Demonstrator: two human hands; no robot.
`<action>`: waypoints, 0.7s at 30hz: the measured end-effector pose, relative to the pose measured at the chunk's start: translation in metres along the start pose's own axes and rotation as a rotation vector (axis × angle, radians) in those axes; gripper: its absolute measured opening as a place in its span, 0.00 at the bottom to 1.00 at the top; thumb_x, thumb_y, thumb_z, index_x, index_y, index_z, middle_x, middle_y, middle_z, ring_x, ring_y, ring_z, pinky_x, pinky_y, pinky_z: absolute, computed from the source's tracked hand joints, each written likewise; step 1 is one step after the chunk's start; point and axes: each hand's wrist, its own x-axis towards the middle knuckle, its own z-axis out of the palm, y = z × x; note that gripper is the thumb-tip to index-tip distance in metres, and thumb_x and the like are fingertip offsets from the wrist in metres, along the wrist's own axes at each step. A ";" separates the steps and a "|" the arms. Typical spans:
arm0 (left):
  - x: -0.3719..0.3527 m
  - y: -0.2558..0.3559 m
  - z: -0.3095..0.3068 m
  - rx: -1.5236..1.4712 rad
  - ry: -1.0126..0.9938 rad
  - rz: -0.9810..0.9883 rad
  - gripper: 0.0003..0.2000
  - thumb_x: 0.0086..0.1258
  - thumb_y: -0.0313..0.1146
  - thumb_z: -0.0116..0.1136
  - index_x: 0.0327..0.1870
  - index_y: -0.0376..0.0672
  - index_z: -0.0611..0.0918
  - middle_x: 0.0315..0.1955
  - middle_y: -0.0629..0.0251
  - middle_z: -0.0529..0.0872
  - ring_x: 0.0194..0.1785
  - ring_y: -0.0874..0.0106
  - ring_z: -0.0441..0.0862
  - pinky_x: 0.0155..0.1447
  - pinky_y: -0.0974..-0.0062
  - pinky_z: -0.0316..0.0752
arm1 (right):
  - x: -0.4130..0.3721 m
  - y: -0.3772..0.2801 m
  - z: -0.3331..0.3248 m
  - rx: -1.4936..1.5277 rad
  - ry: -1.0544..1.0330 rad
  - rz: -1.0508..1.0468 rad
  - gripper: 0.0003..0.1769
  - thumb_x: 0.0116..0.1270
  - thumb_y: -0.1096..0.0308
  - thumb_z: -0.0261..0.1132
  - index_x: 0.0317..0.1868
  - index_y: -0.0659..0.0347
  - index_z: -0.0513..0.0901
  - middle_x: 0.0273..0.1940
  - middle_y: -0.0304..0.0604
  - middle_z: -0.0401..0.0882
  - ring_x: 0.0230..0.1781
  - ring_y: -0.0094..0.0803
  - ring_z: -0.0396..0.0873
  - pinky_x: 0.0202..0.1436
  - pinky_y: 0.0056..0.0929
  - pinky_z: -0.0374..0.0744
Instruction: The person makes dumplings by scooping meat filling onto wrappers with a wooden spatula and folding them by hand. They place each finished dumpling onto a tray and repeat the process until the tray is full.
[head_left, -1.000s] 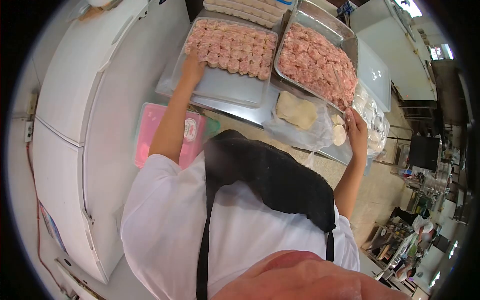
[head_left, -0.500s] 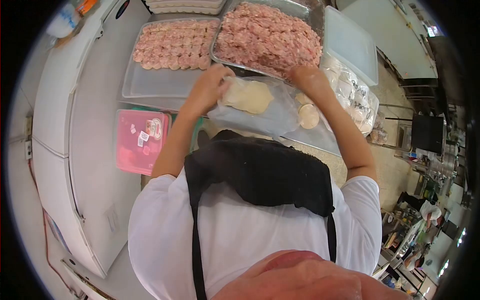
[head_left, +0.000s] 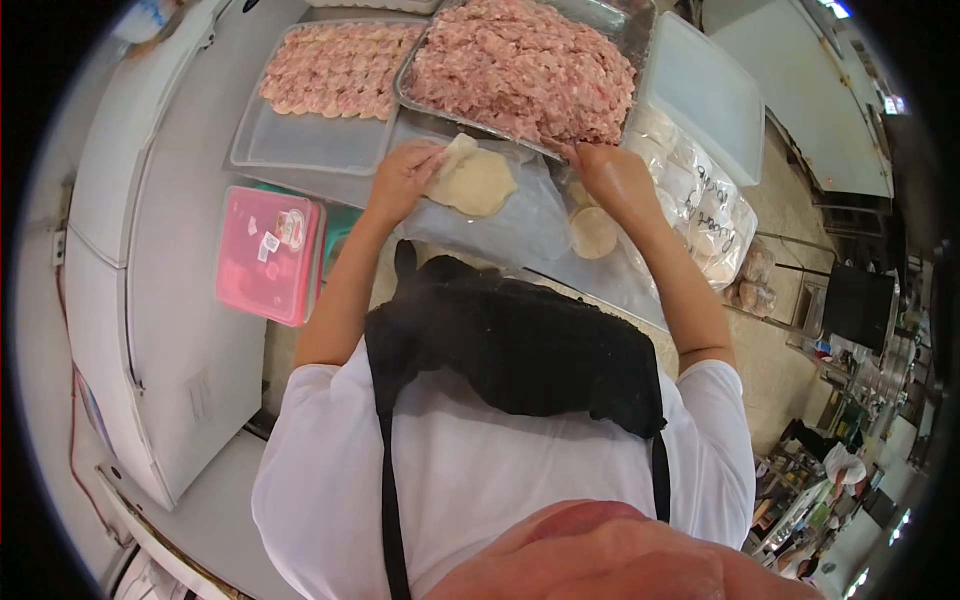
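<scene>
Shiny metal pan (head_left: 628,28), rough minced meat (head_left: 520,72), smooth matt dough (head_left: 474,186), glossy plastic bag (head_left: 708,198)

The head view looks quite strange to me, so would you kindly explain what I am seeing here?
There is no robot: a person works with two bare hands. One camera, worn on the person's head, looks forward and down, so the white shirt and black apron fill the lower middle.

The left hand pinches the edge of a pale, flat piece of dough. The right hand is at the near edge of a rectangular metal tray of pink minced meat; whether it holds anything is unclear.

Left of that, a translucent plastic tray carries rows of small pink meat-topped pieces. A pale round disc lies nearer the person.
</scene>
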 end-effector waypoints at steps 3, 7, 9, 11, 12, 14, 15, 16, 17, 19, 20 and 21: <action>0.005 0.013 0.005 -0.033 -0.022 -0.148 0.10 0.68 0.34 0.58 0.43 0.37 0.82 0.38 0.62 0.83 0.43 0.71 0.81 0.48 0.75 0.74 | 0.012 -0.008 0.009 0.174 0.013 0.087 0.21 0.70 0.54 0.55 0.27 0.62 0.80 0.24 0.52 0.79 0.28 0.51 0.80 0.31 0.47 0.76; 0.019 0.012 -0.004 -0.972 0.034 -0.467 0.10 0.70 0.34 0.56 0.46 0.37 0.80 0.39 0.64 0.83 0.43 0.76 0.80 0.48 0.77 0.74 | 0.043 -0.016 0.000 0.177 0.055 0.080 0.22 0.70 0.53 0.53 0.28 0.62 0.82 0.25 0.53 0.80 0.29 0.51 0.80 0.34 0.47 0.77; 0.020 0.014 -0.016 -0.966 0.002 -0.445 0.11 0.71 0.35 0.55 0.46 0.38 0.79 0.39 0.65 0.83 0.43 0.77 0.80 0.49 0.78 0.74 | 0.058 -0.027 -0.014 0.065 -0.031 0.080 0.23 0.70 0.52 0.54 0.28 0.63 0.81 0.28 0.55 0.80 0.31 0.53 0.80 0.36 0.49 0.76; 0.025 0.009 -0.035 -0.433 0.000 -0.323 0.12 0.71 0.36 0.55 0.47 0.37 0.79 0.39 0.64 0.83 0.43 0.77 0.79 0.49 0.77 0.74 | 0.063 -0.037 -0.012 0.021 -0.074 0.061 0.24 0.71 0.52 0.53 0.29 0.64 0.81 0.29 0.55 0.81 0.32 0.55 0.79 0.37 0.50 0.75; 0.028 0.007 -0.044 -0.167 -0.007 -0.255 0.13 0.72 0.37 0.55 0.48 0.37 0.79 0.39 0.64 0.84 0.43 0.77 0.79 0.49 0.77 0.74 | 0.059 -0.042 -0.001 0.034 -0.072 0.044 0.24 0.71 0.51 0.52 0.30 0.64 0.81 0.30 0.55 0.81 0.33 0.55 0.79 0.37 0.49 0.75; 0.034 0.008 -0.057 -0.191 0.070 -0.164 0.16 0.72 0.39 0.54 0.50 0.35 0.79 0.40 0.63 0.84 0.43 0.76 0.80 0.50 0.76 0.74 | 0.060 -0.045 0.012 0.120 -0.073 0.078 0.24 0.71 0.51 0.52 0.30 0.64 0.81 0.28 0.55 0.81 0.31 0.53 0.80 0.35 0.47 0.75; 0.037 0.008 -0.062 -0.205 0.104 -0.122 0.17 0.72 0.40 0.53 0.51 0.34 0.79 0.41 0.62 0.84 0.43 0.76 0.80 0.50 0.76 0.73 | 0.058 -0.039 0.014 0.197 -0.082 0.136 0.24 0.71 0.51 0.53 0.31 0.64 0.81 0.27 0.55 0.80 0.29 0.50 0.80 0.34 0.46 0.75; 0.041 0.008 -0.068 -0.182 0.047 -0.093 0.18 0.73 0.41 0.52 0.52 0.34 0.79 0.41 0.61 0.85 0.44 0.75 0.80 0.51 0.76 0.73 | 0.056 -0.035 0.016 0.274 -0.090 0.193 0.24 0.71 0.51 0.54 0.31 0.65 0.81 0.26 0.54 0.80 0.28 0.48 0.80 0.33 0.44 0.75; 0.046 0.008 -0.075 -0.160 -0.007 -0.062 0.20 0.73 0.43 0.51 0.52 0.33 0.79 0.42 0.61 0.85 0.44 0.74 0.80 0.51 0.76 0.73 | 0.054 -0.033 0.018 0.351 -0.064 0.260 0.23 0.71 0.52 0.55 0.32 0.65 0.83 0.25 0.53 0.79 0.27 0.46 0.80 0.33 0.42 0.75; 0.058 0.016 -0.087 -0.068 -0.069 -0.028 0.21 0.74 0.44 0.50 0.52 0.33 0.79 0.43 0.60 0.85 0.45 0.73 0.80 0.52 0.76 0.72 | 0.050 -0.035 0.019 0.504 -0.010 0.399 0.22 0.71 0.53 0.56 0.34 0.64 0.85 0.23 0.50 0.79 0.26 0.41 0.79 0.32 0.37 0.74; 0.067 0.026 -0.092 0.002 -0.075 -0.020 0.21 0.74 0.44 0.49 0.52 0.33 0.80 0.43 0.59 0.85 0.46 0.72 0.80 0.52 0.77 0.72 | 0.050 -0.038 0.014 0.639 -0.005 0.461 0.21 0.71 0.53 0.57 0.34 0.63 0.85 0.22 0.46 0.77 0.25 0.36 0.76 0.31 0.33 0.73; 0.075 0.033 -0.093 0.074 -0.083 -0.010 0.21 0.74 0.45 0.48 0.51 0.32 0.80 0.43 0.58 0.85 0.46 0.71 0.80 0.53 0.77 0.72 | 0.052 -0.042 0.005 0.776 0.003 0.525 0.21 0.70 0.53 0.58 0.34 0.63 0.85 0.21 0.42 0.75 0.23 0.31 0.73 0.29 0.29 0.71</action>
